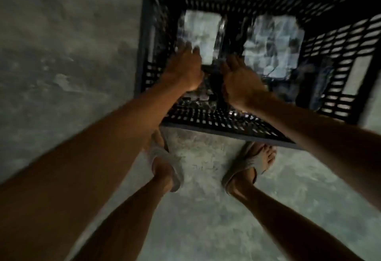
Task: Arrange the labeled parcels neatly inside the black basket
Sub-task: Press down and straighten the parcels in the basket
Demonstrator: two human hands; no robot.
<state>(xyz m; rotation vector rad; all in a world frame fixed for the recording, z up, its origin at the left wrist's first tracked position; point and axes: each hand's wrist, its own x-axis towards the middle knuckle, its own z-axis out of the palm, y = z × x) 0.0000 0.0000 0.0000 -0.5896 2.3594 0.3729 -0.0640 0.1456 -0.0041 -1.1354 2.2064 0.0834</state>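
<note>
Here, both hands are reaching down into the black basket (338,40) on the floor (61,54), the left hand (183,70) and right hand (239,81) spread open, gripping nothing, above two labeled parcels (274,46) lying inside.

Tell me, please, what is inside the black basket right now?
Two pale labeled parcels lie side by side in the black basket. Both hands reach in, covering whatever lies beneath them.
</note>
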